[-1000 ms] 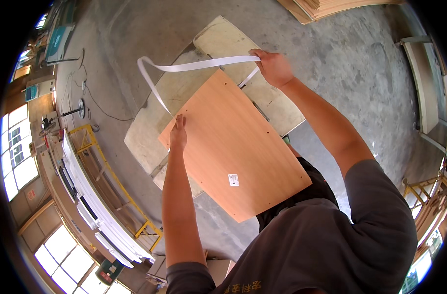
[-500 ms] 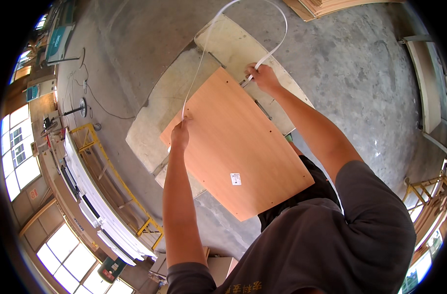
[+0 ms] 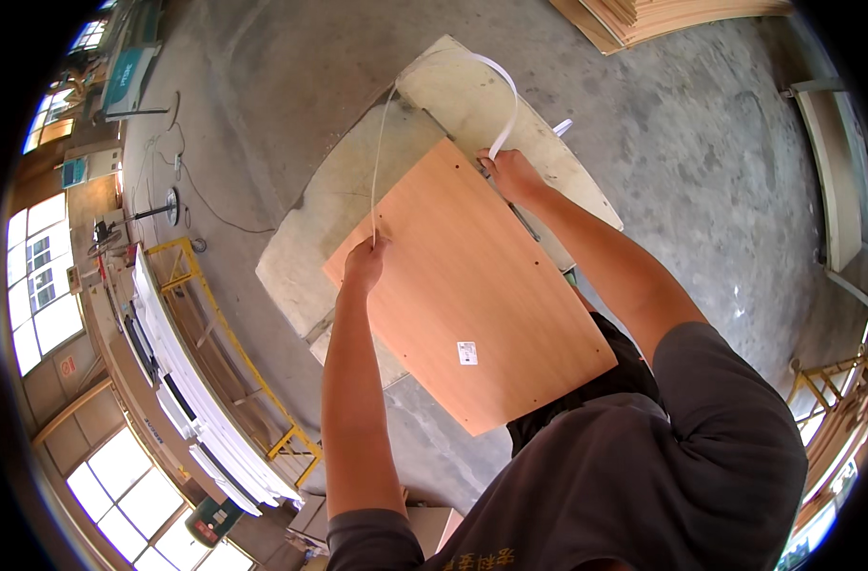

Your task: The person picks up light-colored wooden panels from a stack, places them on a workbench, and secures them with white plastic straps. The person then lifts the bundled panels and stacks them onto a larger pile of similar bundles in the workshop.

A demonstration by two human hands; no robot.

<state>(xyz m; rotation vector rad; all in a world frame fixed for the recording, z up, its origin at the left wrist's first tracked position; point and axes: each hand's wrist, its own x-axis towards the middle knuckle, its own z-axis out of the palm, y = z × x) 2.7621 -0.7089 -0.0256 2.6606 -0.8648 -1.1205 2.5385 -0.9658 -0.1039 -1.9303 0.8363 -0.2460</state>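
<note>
While the left hand [image 3: 365, 263] and right hand [image 3: 513, 174] each pinch an end of the thin white edging strip [image 3: 424, 86] arching over the centre-frame orange-brown wooden panel [image 3: 467, 285], the fingers' grip could slip or the loop could kink.

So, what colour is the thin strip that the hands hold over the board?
White; the strip shows best in the head view.

Yellow trestle [image 3: 226, 314] beside white panels [image 3: 191, 400]; stacked boards [image 3: 662, 14] far off.
</note>
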